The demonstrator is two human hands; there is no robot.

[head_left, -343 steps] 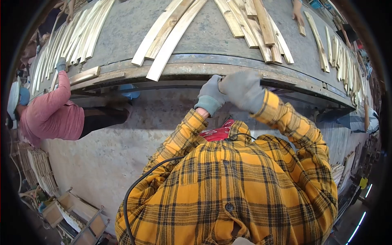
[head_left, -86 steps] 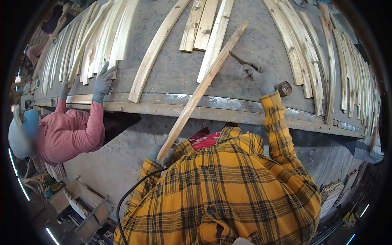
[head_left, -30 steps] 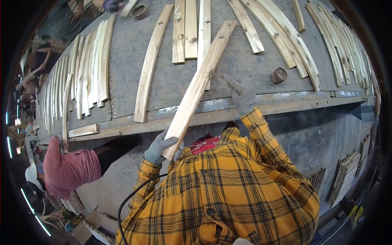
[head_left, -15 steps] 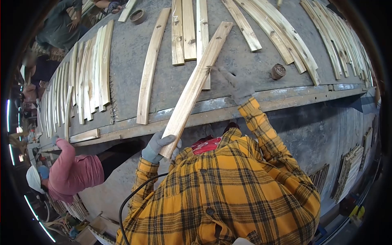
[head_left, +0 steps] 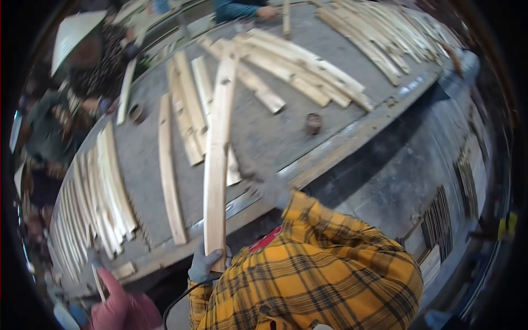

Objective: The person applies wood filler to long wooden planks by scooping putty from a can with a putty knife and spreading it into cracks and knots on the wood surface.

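My left hand [head_left: 205,265], in a grey glove, grips the near end of a long pale wooden slat [head_left: 216,154]. The slat reaches up and away from me over the grey table [head_left: 264,129]. My right hand [head_left: 268,188], also gloved, hovers at the table's near metal edge just right of the slat, blurred, with nothing seen in it. My yellow plaid shirt fills the bottom of the view. A small round brown object [head_left: 313,123] sits on the table to the right.
Curved wooden slats lie in groups: a pile at far right [head_left: 308,69], a single slat [head_left: 168,170], a stack at left [head_left: 104,192]. A person in a conical hat [head_left: 74,33] and another's hand [head_left: 264,12] work across the table. A pink sleeve [head_left: 118,308] is at lower left.
The view has swung sharply, so the table now slants. The slat in my left hand now points straight up the frame. My right hand has drawn back from the slat to the table's edge.
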